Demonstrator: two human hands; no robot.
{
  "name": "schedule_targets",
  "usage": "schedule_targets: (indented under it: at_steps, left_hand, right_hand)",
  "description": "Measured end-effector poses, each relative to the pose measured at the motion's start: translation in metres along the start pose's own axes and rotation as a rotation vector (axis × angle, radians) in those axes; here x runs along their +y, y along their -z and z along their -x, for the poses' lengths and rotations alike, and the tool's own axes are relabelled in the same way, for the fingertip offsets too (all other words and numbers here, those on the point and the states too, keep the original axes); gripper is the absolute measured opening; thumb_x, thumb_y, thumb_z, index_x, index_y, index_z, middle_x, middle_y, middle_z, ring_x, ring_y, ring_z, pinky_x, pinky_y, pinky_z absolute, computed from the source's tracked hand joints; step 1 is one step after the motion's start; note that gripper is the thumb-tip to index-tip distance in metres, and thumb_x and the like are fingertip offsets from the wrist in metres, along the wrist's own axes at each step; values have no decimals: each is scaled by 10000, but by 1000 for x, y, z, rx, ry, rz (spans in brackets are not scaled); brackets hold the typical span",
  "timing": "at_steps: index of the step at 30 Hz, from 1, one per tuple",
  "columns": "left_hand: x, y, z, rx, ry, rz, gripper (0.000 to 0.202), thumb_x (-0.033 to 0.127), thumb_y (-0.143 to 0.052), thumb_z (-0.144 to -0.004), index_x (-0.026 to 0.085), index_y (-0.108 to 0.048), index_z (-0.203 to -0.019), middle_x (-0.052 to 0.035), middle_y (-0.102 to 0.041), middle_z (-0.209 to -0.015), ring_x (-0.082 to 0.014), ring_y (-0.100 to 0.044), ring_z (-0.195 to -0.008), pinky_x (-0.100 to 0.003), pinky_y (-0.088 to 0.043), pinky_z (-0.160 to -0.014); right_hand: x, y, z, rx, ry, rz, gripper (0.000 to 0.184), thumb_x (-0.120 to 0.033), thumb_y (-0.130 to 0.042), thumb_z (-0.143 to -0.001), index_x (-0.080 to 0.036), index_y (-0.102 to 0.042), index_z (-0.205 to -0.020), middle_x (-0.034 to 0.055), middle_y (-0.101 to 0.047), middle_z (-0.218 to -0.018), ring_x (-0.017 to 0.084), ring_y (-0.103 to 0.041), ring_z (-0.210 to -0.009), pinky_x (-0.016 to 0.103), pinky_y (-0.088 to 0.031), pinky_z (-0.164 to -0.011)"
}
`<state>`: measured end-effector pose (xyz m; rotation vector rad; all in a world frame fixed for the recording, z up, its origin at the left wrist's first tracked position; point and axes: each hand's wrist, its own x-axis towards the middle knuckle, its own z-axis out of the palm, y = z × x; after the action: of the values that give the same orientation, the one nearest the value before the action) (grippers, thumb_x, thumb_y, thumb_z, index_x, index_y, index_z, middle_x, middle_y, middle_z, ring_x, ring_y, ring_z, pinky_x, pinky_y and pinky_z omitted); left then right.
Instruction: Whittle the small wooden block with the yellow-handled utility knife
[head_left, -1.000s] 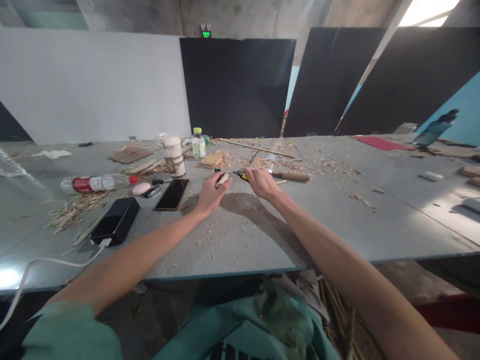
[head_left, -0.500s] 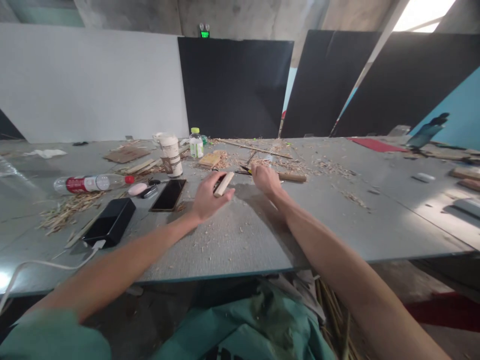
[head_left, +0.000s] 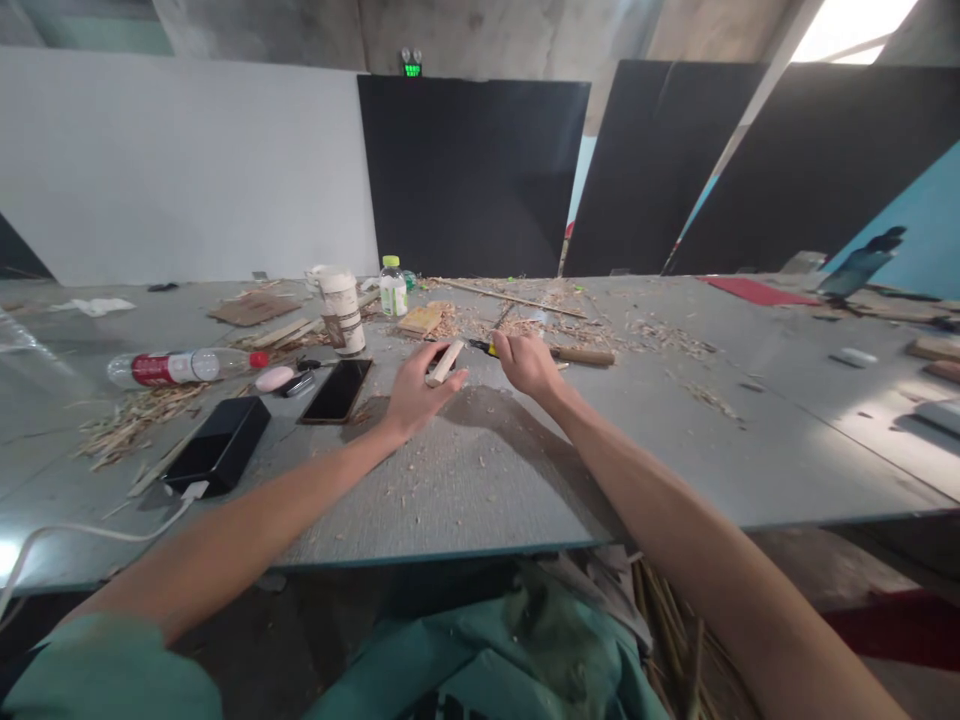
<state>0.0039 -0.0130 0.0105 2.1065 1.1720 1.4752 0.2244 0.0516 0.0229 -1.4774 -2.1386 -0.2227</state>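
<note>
My left hand [head_left: 422,390] is closed around a short, pale wooden block [head_left: 445,363], with the thumb along its near side. In my closed right hand [head_left: 527,366] is a yellow and black utility knife [head_left: 484,347], its blade end pointing left towards the top of the block. I cannot tell whether the blade touches the wood. Just beyond the right hand lies a tool with a brown wooden handle [head_left: 585,356], partly hidden by that hand. Wood shavings [head_left: 525,327] are scattered behind both hands.
Left of my hands are a phone [head_left: 337,391], a black power bank [head_left: 217,445] with a white cable, a lying plastic bottle [head_left: 180,366] and a paper cup [head_left: 342,315]. A small bottle with a green cap [head_left: 391,288] stands behind. A red sheet [head_left: 761,291] lies far right.
The knife has come left and slightly nearer to me, its tip now close to the wooden block. The block has shifted a little in my left hand.
</note>
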Motion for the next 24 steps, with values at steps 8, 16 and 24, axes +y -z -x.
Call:
schedule_targets:
  at_steps: [8, 16, 24]
  left_hand:
    - [1, -1, 0, 5, 16, -35, 313, 433, -668, -927, 215, -680, -1152, -78, -743, -1110, -276, -692, -1020, -444, -544, -957]
    - [-1, 2, -1, 28, 16, -59, 314, 418, -669, -903, 217, -678, -1144, -76, -742, -1103, -268, -686, -1002, -449, -546, -954]
    - [26, -4, 17, -116, -128, 7, 494, 464, -717, -867, 253, -558, -1284, -95, -647, -1245, -298, -632, -1134, -470, -528, -1006]
  right_hand:
    - [4, -2, 7, 32, 121, -81, 704, -476, -158, -1133, -185, -597, -667, 43, -530, -584, 160, -445, -567, 321, -247, -644]
    - [-5, -5, 2, -16, -21, 79, 705, -478, -219, -1139, -155, -775, -849, 144, -747, -789, 231, -682, -757, 305, -345, -701]
    - [52, -9, -8, 86, -435, -1, 802, -526, -125, -1129, -128, -770, -867, 213, -773, -900, 296, -719, -862, 324, -442, -752]
